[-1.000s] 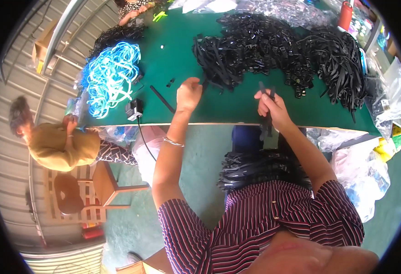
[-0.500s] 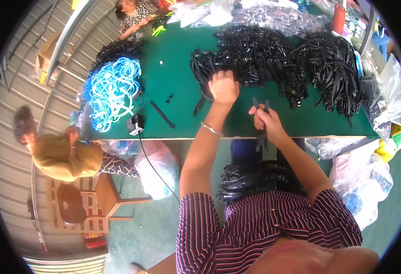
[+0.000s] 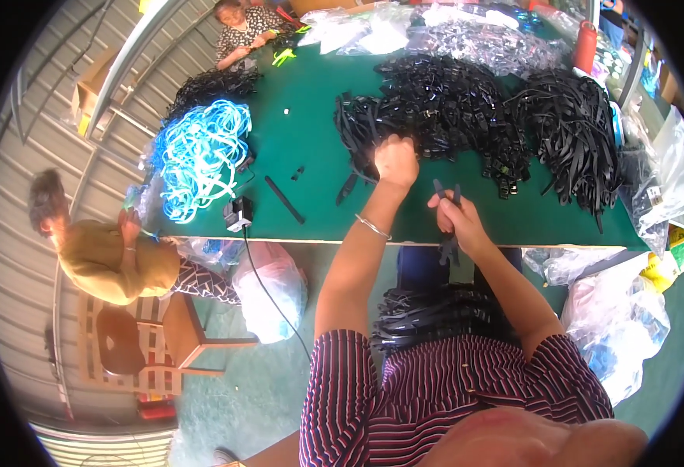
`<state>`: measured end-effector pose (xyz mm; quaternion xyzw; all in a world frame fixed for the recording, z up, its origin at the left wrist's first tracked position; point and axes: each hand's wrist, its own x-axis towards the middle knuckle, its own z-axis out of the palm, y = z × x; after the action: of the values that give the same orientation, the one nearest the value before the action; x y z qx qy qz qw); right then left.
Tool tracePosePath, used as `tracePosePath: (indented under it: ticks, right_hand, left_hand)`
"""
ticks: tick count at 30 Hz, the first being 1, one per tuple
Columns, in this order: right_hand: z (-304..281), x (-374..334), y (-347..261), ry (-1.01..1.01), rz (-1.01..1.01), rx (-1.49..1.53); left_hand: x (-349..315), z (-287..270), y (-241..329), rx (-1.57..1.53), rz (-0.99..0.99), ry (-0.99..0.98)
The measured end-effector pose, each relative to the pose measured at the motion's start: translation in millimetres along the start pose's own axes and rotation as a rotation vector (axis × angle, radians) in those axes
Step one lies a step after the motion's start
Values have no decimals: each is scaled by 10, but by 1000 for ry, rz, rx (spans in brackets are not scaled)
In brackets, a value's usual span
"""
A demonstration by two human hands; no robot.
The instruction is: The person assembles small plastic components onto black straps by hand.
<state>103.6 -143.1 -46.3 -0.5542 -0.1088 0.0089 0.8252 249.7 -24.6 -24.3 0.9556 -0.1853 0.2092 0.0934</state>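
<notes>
My left hand [image 3: 397, 161] is curled into a fist at the near edge of a heap of black straps with buckles [image 3: 443, 97]. Whatever its fingers grip is hidden. To its right, my right hand [image 3: 458, 216] is closed round a few black straps [image 3: 448, 251], just above the table's front edge. Their ends stick out above the thumb and hang below the hand. Another bundle of black straps [image 3: 427, 311] lies across my lap. A single black strap [image 3: 283, 200] and a small black piece [image 3: 298, 173] lie on the green table [image 3: 303, 140] to the left.
Blue and white cords [image 3: 205, 156] lie heaped at the left, near a small black box [image 3: 237, 213] with a cable. More black straps [image 3: 571, 132] and a red bottle [image 3: 585, 48] are at the right. One person [image 3: 112, 261] stands left; another [image 3: 244, 35] sits at the far end.
The view has shifted slightly. My left fist has moved a little to the right along the heap's near edge. My right hand keeps its hold on the straps.
</notes>
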Motion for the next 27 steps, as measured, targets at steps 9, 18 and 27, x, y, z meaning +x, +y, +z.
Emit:
tracePosePath:
  ticks: [9, 18, 27]
  right_hand:
    - [11, -19, -19, -6, -12, -20]
    - [16, 12, 59, 56, -73, -67]
    - [31, 21, 73, 93, -128, 24]
  left_hand:
    - [-257, -161, -214, -468, -58, 329]
    - [-676, -215, -73, -1361, -396, 87]
    - [-1238, -340, 115, -1841, -500, -170]
